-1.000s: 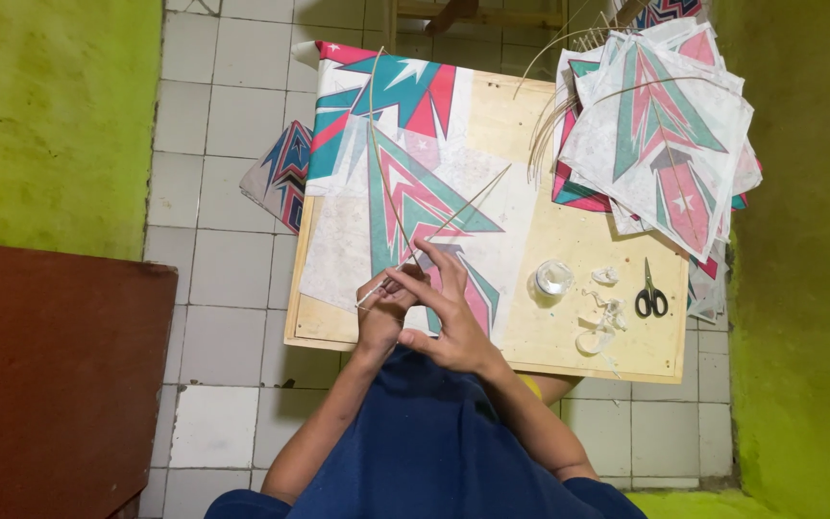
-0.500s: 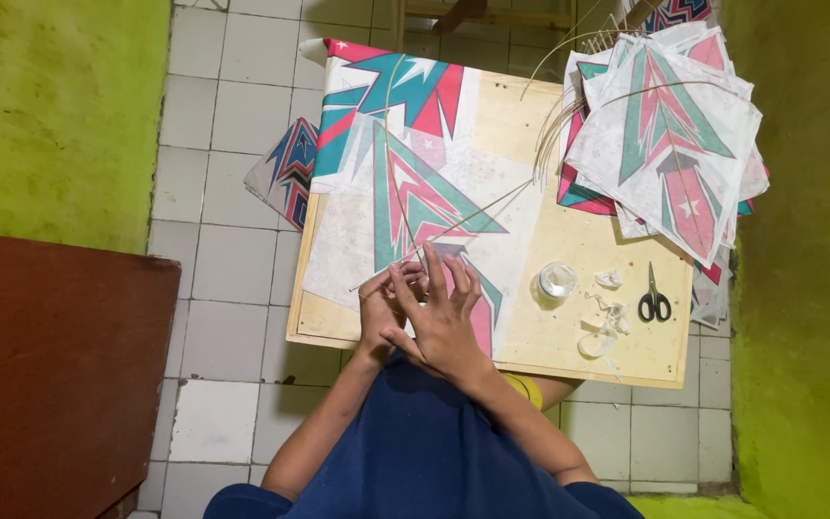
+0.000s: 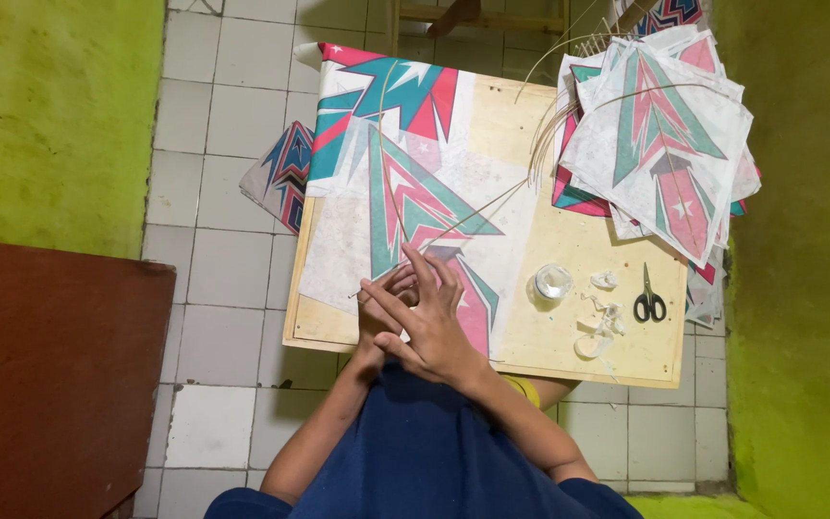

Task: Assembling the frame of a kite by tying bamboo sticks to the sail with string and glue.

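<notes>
2 hands, left hand (image 3: 383, 309) and right hand (image 3: 431, 322), on thin stick (image 3: 453, 228) over kite (image 3: 405, 207).

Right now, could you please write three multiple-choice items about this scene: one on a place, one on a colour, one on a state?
1. Where do the scissors lie?
A. on the floor tiles
B. on the board, right part
C. on the brown table

2. What colour are the scissors' handles?
A. black
B. red
C. yellow

3. How are the two hands now?
A. wide apart
B. both lifted off to the side
C. together over the kite paper, at a thin stick

Answers: 1 B, they rest beside the tape roll. 2 A, both loops look black. 3 C, the right hand overlaps the left hand.
</notes>
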